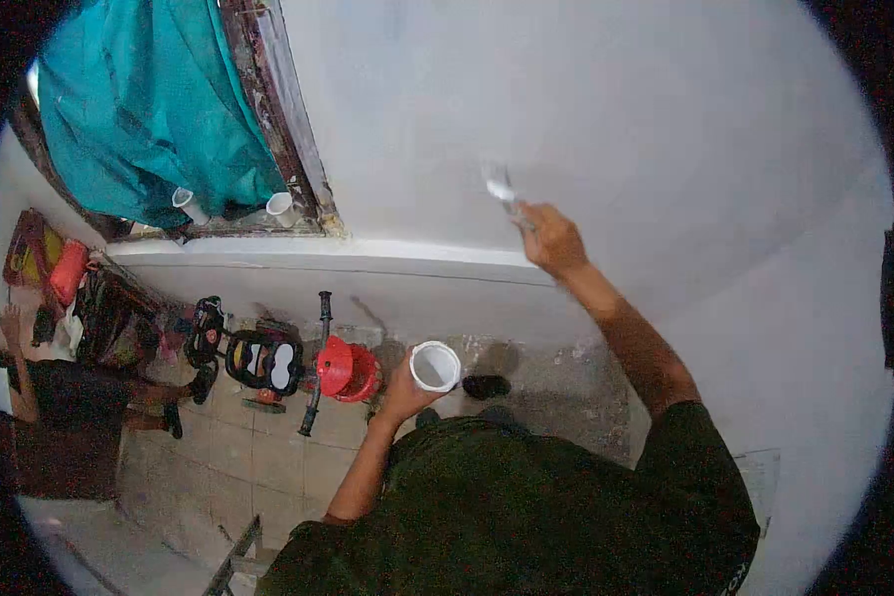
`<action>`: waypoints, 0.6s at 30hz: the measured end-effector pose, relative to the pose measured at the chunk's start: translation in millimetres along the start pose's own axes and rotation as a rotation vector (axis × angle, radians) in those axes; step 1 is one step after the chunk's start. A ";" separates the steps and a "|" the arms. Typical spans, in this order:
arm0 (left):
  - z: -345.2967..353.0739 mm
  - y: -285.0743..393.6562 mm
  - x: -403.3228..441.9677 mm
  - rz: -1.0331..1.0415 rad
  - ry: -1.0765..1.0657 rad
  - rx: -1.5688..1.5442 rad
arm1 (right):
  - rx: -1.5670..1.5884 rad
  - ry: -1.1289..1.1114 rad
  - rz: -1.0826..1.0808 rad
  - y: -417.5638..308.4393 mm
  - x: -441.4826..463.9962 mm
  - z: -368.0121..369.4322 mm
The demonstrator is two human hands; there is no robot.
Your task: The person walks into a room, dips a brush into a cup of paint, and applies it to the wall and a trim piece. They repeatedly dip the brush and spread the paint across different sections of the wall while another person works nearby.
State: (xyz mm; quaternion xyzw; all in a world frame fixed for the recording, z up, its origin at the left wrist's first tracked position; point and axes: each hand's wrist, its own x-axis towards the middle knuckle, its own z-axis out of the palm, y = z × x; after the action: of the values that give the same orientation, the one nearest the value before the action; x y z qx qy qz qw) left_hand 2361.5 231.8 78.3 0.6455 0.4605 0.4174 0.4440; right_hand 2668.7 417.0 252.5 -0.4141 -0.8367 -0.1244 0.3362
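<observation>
My right hand [558, 241] is closed around the handle of a paintbrush [500, 189], raised against the white wall [606, 109]. The brush head is pale and blurred, and whether it touches the wall is hard to tell. Low in front of my body, my left hand [404, 394] grips a white cup [435, 368] from its left side. The cup's open top faces me, and its inside looks white.
A teal cloth [154, 109] hangs in the window opening, with two white cups [281, 208] on its sill. Below stand a red ride-on toy [348, 370] and a black one [265, 363]. Another person [79, 397] sits at the left. A metal frame [236, 558] stands at the bottom.
</observation>
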 end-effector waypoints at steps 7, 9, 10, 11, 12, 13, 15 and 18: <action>1.1 1.0 4.3 -0.014 0.039 0.101 | 0.119 -0.187 0.178 29.1 -49.8 44.5; 1.0 -5.3 3.7 -0.026 0.049 0.084 | -0.003 -0.213 0.189 41.7 -39.6 35.4; 3.8 -22.0 1.4 -0.038 0.047 0.094 | 0.002 -0.216 0.186 45.6 -32.5 27.4; 5.0 -31.3 0.6 -0.050 0.042 0.105 | -0.005 -0.119 0.185 50.0 -20.5 14.9; 4.4 -28.9 0.3 -0.051 0.042 0.105 | -0.014 -0.021 0.183 53.2 -7.3 -0.4; 3.6 -23.1 -0.4 -0.057 0.036 0.081 | -0.027 0.022 0.149 53.0 7.6 -20.2; 1.7 -16.8 -1.2 -0.063 0.026 0.059 | -0.081 0.102 0.091 44.0 34.8 -64.2; 1.8 -14.5 -4.7 -0.076 0.045 0.078 | -0.208 0.299 -0.001 39.6 60.0 -119.6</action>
State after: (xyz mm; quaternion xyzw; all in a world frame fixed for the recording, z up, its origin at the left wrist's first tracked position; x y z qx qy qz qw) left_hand 2358.9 229.6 63.3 0.6348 0.5104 0.3962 0.4237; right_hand 2728.6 420.2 378.5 -0.4231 -0.7603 -0.2704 0.4122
